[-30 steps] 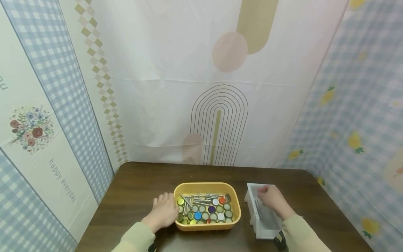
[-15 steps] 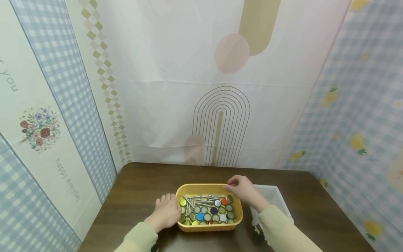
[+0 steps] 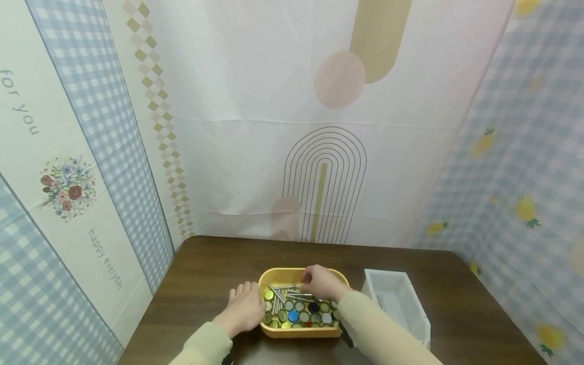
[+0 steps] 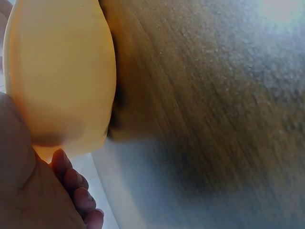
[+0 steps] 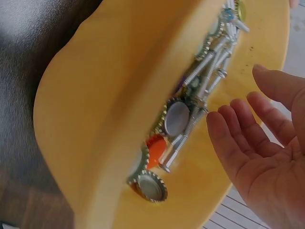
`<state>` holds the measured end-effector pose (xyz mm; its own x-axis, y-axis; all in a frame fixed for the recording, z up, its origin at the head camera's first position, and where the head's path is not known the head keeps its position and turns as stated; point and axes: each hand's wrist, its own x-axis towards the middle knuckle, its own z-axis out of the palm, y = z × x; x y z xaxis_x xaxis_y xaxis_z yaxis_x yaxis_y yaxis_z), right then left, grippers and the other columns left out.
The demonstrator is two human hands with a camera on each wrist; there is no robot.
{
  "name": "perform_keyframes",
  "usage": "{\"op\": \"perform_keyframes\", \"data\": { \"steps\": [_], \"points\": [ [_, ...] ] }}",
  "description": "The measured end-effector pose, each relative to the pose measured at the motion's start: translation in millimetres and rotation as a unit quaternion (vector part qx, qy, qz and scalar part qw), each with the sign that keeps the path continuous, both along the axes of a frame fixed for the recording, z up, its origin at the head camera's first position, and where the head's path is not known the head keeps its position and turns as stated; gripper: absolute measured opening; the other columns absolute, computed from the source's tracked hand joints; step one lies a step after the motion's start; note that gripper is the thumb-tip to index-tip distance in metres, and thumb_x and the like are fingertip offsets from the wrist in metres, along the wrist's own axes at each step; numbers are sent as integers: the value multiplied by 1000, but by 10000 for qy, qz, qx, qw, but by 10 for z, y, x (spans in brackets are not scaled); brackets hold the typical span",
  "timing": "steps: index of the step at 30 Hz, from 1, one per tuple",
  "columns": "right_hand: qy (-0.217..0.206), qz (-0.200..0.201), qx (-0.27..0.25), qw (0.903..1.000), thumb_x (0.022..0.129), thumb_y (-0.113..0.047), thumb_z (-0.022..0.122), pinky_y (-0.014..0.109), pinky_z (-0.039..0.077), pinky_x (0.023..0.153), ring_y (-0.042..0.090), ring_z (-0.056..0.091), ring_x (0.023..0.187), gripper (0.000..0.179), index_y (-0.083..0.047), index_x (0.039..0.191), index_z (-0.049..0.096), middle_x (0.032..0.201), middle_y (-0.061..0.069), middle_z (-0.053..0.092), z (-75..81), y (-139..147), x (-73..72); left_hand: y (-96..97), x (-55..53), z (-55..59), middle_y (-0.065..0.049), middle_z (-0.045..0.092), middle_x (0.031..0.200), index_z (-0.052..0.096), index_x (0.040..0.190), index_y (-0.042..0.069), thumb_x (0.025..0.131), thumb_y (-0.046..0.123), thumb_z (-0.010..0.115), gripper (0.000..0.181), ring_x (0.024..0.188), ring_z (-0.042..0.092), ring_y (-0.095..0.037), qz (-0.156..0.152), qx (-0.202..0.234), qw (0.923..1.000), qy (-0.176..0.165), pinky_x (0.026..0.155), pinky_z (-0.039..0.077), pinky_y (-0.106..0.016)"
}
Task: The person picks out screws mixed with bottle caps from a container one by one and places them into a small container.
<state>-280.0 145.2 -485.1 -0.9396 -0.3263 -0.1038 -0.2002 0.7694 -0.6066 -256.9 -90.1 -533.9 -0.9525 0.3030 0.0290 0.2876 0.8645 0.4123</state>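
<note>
A yellow plastic basket holds silver screws at the back left and bottle caps in blue, yellow, white and other colours. My left hand rests against the basket's left side, fingers extended. The left wrist view shows the palm beside the basket wall. My right hand is over the back of the basket. Seen from the right wrist, the thumb and loosely bent fingers stand apart with nothing between them, close to the screws and an orange cap.
To the right of the basket stands a white tray with a screw in it. Both containers sit on a dark wooden table. A patterned cloth hangs behind the table, with checked cloths at both sides.
My right hand has moved left from the white tray to above the basket, and the tray is now more exposed. The left hand has stayed at the basket's side. The head view has shifted slightly.
</note>
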Motion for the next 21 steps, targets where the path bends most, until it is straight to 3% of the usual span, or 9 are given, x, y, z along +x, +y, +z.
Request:
{"op": "perform_keyframes", "data": {
  "steps": [6,14,17,21],
  "points": [
    [168,175,252,9994,83,-9,72,36,48,69,14,55,73,9,-6,89,65,81,-2,60,-95,-74,-1,-6,5,-28,-7,38,85,49,98,2,89,23,53,23,83,36,-27,-37,48,9999,91,76,28,-47],
    [204,37,269,9994,82,-2,71,36,48,66,15,54,72,9,-5,87,64,82,0,60,-167,-118,28,3,0,-67,-5,37,84,46,91,7,87,23,54,18,82,37,-27,19,3,9995,306,77,28,-47],
    [265,-4,408,9988,80,2,69,32,42,57,13,47,62,14,-9,77,60,71,-3,52,-222,-137,25,1,-3,-66,-6,37,84,46,91,6,87,23,54,18,82,36,-27,26,46,9996,290,76,28,-47],
    [335,-35,685,9971,77,8,62,30,27,50,13,28,52,33,-16,65,42,59,-3,31,-303,-180,8,-6,-20,-74,-5,37,83,46,91,7,87,24,55,19,82,36,-27,15,74,9997,252,76,28,-47]
  ]
}}
